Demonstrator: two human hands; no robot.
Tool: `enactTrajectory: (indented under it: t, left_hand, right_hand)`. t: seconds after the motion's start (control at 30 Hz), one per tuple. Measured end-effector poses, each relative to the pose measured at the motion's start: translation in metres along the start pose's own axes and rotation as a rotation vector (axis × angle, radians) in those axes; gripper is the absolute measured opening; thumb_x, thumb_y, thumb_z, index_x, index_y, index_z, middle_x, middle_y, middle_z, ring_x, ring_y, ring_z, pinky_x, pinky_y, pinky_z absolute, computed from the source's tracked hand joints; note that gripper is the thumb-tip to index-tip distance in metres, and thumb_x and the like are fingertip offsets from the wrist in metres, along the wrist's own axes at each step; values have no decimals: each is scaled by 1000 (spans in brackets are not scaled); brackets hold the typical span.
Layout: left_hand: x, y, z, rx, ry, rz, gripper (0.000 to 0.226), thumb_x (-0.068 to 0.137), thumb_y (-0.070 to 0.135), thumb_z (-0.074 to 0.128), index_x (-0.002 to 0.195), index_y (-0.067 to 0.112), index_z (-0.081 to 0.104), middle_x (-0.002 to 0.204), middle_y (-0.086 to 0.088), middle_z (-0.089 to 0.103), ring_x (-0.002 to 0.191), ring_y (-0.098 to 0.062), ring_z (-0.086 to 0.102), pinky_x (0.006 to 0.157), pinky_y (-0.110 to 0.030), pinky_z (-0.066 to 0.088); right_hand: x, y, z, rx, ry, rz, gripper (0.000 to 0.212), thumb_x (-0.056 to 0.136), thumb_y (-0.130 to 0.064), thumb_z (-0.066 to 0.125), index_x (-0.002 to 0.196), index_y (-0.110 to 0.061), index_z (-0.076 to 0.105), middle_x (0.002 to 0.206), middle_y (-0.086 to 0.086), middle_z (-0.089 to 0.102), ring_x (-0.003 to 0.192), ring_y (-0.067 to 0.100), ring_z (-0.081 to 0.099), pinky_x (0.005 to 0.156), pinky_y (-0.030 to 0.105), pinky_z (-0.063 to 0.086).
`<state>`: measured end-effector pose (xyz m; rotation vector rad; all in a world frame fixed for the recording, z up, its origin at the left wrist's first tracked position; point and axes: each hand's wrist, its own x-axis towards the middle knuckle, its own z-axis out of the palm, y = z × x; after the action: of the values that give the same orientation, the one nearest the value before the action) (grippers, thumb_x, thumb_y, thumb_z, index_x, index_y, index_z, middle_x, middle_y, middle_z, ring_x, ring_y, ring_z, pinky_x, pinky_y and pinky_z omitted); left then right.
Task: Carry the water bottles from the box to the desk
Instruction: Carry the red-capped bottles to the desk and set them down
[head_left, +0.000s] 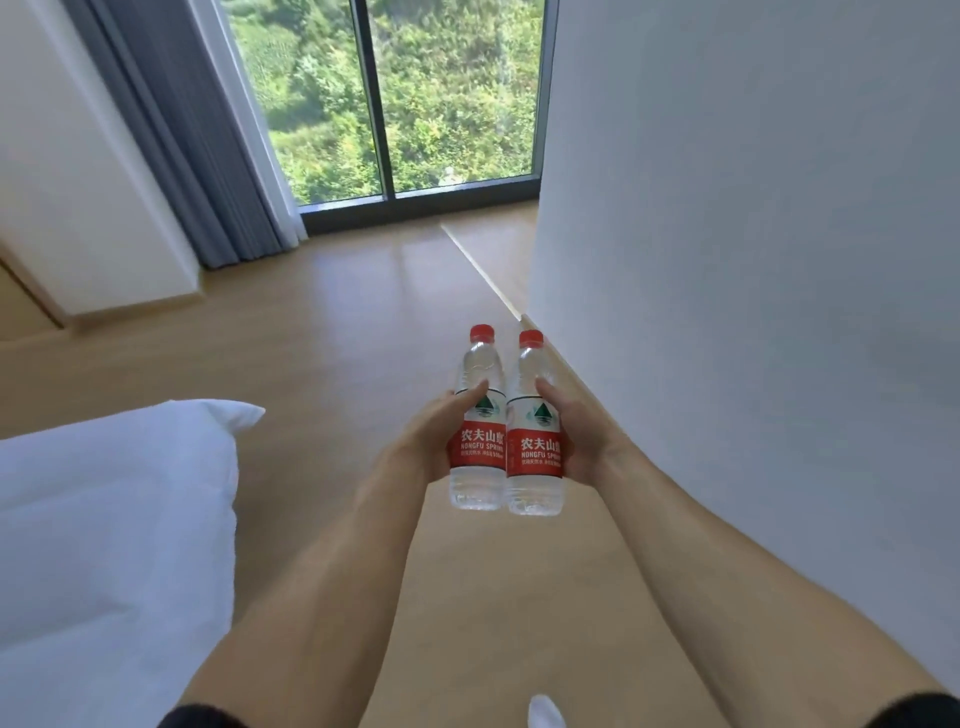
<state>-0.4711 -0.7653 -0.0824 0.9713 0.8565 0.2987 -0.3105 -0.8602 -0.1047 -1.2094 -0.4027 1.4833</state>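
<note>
Two clear water bottles with red caps and red labels are held upright side by side in front of me, above the wooden floor. My left hand (434, 434) grips the left bottle (477, 441) around its label, thumb on the front. My right hand (576, 434) grips the right bottle (535, 452) the same way. The two bottles touch each other. Neither the box nor the desk is in view.
A white bed corner (114, 514) lies at the lower left. A white wall (753, 260) runs close along my right. Ahead, a floor-to-ceiling window (415, 104) with a grey curtain (192, 156) at its left. Wooden floor (337, 338) stretches between bed and wall.
</note>
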Motion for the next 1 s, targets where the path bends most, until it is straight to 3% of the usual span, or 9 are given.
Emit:
enactTrajectory:
  t: [0.2,0.37,0.53,0.73,0.9,1.0]
  left_hand:
    - [26,19,-8,-71,51,-31,55,98,46,58,137,8,53,126,-22,68,100,-35,72,77,-44,63]
    - [42,31,-12,-132,100,8,59,98,50,56,137,7,55,124,-21,69,97,-33,74,72,-41,62]
    - [52,41,-26,-152,168,56,59,98,49,56,140,7,52,125,-23,68,99,-35,72,72,-41,62]
    - [75,60,-66,-225,214,132,55,100,44,55,140,6,51,124,-23,68,102,-37,72,74,-43,62]
    - [112,79,-114,-264,220,160,54,100,45,56,138,7,52,123,-23,69,108,-40,70,75,-43,61]
    - [139,102,-149,-267,225,153,53,100,45,56,137,7,53,123,-23,69,112,-41,68,77,-44,62]
  right_hand:
    - [52,-34,-4,-74,-119,134,61,93,-58,58,132,-11,58,120,16,71,109,34,70,84,45,60]
    - [89,-58,-4,-184,-221,194,61,95,-59,54,135,-13,59,124,16,70,112,35,68,97,52,54]
    - [120,-70,9,-199,-317,216,59,97,-54,54,136,-10,57,126,19,68,112,35,67,101,52,52]
    - [171,-81,39,-230,-378,236,58,98,-53,53,136,-9,56,126,20,68,111,35,67,99,50,53]
    - [231,-88,66,-249,-360,264,58,96,-53,56,134,-9,57,122,19,70,100,33,72,82,45,61]
    - [275,-95,87,-260,-329,267,59,95,-52,57,136,-9,57,125,20,68,103,34,70,88,47,59]
